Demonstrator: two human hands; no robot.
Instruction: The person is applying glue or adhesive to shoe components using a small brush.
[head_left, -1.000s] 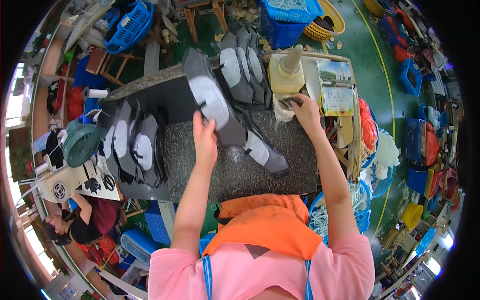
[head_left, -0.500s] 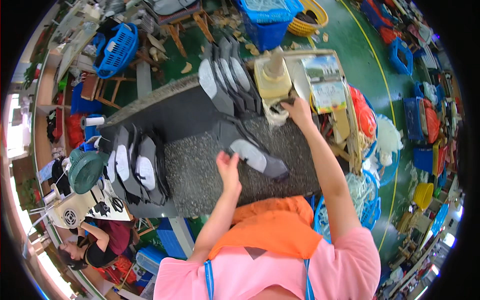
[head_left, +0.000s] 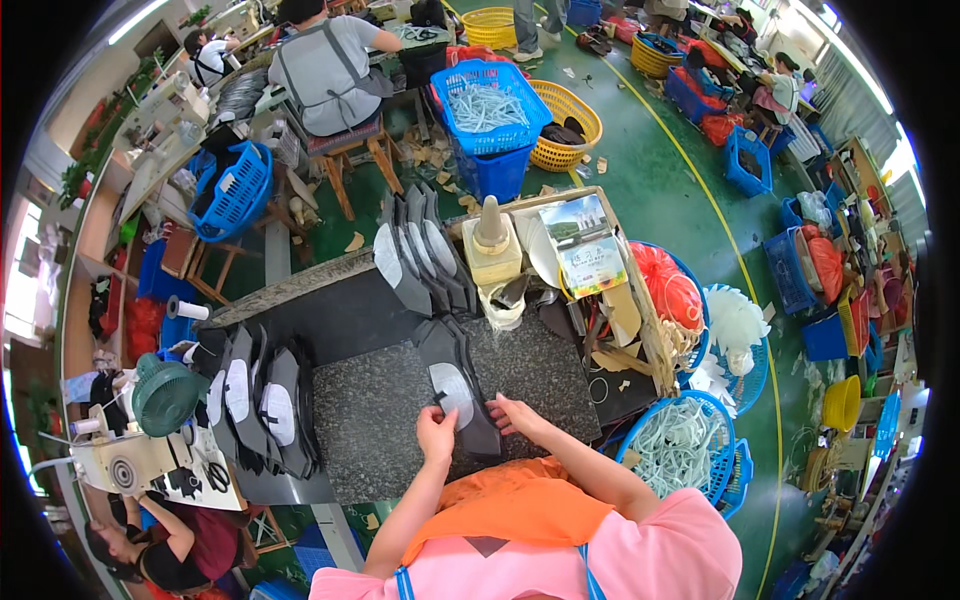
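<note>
A dark grey shoe upper piece (head_left: 436, 345) with a pale grey patch lies on the speckled worktop (head_left: 360, 420) in front of me, overlapping another dark piece. My left hand (head_left: 437, 434) is at its left edge, thumb and fingers closed on the edge near the pale patch. My right hand (head_left: 520, 416) is beside the right edge, fingers a little apart, its fingertips at or very near the piece. Beyond it stands a cream glue pot (head_left: 492, 262) with a cone-shaped top. A dark brush-like tool (head_left: 513, 290) rests in its whitish front opening.
Similar pieces (head_left: 405, 265) overlap at the worktop's far edge; more pieces (head_left: 285, 410) lie left. A wooden-edged tray (head_left: 655, 345) holds a picture-covered booklet (head_left: 585, 250) and scraps. Blue baskets (head_left: 690, 455) stand right. A green fan (head_left: 168, 393) and a co-worker (head_left: 165, 540) are left.
My right hand has let go of the dark tool at the glue pot and come back to the shoe upper piece. The piece now points more toward me. The view has tilted up.
</note>
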